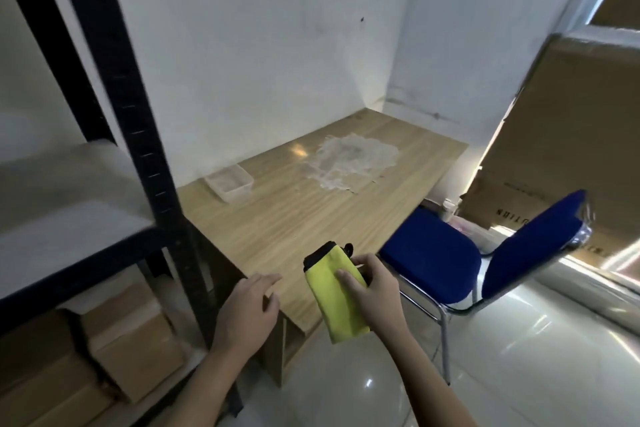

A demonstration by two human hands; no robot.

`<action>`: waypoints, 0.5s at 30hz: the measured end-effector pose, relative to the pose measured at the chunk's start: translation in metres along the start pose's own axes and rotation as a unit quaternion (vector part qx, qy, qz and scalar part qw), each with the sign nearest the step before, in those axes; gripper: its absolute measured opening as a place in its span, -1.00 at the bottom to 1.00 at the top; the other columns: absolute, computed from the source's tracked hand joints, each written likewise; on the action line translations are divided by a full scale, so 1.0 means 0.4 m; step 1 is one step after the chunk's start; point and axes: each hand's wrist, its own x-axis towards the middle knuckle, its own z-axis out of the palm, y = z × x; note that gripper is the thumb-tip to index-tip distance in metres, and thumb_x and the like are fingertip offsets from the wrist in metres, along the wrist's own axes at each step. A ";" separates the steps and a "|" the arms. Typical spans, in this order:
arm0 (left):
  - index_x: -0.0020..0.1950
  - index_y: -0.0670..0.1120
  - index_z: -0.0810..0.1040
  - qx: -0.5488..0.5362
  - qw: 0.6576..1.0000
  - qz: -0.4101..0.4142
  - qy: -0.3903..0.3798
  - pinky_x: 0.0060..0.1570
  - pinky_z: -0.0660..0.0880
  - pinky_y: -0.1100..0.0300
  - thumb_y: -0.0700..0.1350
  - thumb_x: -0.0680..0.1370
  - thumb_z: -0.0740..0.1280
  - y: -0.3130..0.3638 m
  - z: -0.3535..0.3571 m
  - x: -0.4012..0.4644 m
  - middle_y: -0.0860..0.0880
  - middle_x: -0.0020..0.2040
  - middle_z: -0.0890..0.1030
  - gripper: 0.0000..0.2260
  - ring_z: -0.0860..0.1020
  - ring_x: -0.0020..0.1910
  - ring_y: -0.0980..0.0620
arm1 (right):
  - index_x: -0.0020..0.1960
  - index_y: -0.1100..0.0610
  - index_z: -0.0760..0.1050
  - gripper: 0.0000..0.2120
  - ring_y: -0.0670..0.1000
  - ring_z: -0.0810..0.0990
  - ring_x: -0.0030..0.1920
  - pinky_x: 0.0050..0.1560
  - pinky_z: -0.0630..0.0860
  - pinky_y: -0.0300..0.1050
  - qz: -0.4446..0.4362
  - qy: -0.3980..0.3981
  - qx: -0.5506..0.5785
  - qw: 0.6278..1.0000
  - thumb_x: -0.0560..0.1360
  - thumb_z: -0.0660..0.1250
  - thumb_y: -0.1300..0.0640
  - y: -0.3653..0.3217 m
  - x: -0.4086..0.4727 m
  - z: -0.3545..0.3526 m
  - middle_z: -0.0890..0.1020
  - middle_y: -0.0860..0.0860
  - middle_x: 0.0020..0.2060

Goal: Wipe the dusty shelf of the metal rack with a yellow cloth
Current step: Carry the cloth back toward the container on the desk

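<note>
A folded yellow cloth (334, 291) with a black edge is held upright in my right hand (372, 291), above the near corner of a wooden table (304, 215). My left hand (251, 310) hovers just left of the cloth with fingers spread and nothing in it. The black metal rack (138, 121) stands at the left, its pale grey shelf (65, 229) running out toward the left edge. A second shelf shows higher up behind it.
A clear plastic container (230, 182) and a whitish stain (349, 161) lie on the table. A blue chair (450, 256) stands at the right, large cardboard boxes (568, 135) behind it. More boxes (114, 354) sit under the rack shelf. White walls close the back.
</note>
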 end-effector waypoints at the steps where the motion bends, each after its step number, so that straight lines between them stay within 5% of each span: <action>1: 0.30 0.03 0.46 -0.006 1.000 -0.016 0.003 0.08 0.46 0.27 -0.12 0.56 0.24 0.008 0.019 0.017 0.06 0.18 0.54 -0.69 0.47 0.09 0.18 | -0.03 0.01 0.49 -0.83 -0.18 0.54 -0.15 -0.26 0.41 -0.33 -0.002 -0.011 0.002 1.000 0.43 0.40 0.00 0.013 0.032 -0.008 0.58 -0.10 -0.17; 12: 0.32 -0.04 0.46 -0.027 0.983 -0.152 0.094 0.13 0.47 0.15 -0.15 0.55 0.25 -0.070 0.105 0.319 0.01 0.20 0.56 -0.67 0.49 0.16 0.07 | -0.10 0.03 0.50 -0.88 -0.10 0.51 -0.26 -0.35 0.37 -0.37 -0.019 -0.109 0.059 0.992 0.41 0.42 0.07 0.071 0.431 0.186 0.53 -0.08 -0.32; 15: 0.33 -0.06 0.44 -0.060 0.972 -0.189 0.123 0.09 0.43 0.26 -0.18 0.56 0.24 -0.122 0.115 0.438 -0.01 0.22 0.55 -0.66 0.50 0.13 0.08 | -0.11 0.04 0.50 -0.88 -0.10 0.50 -0.27 -0.35 0.38 -0.37 -0.020 -0.140 0.067 0.988 0.41 0.42 0.09 0.068 0.551 0.279 0.53 -0.08 -0.32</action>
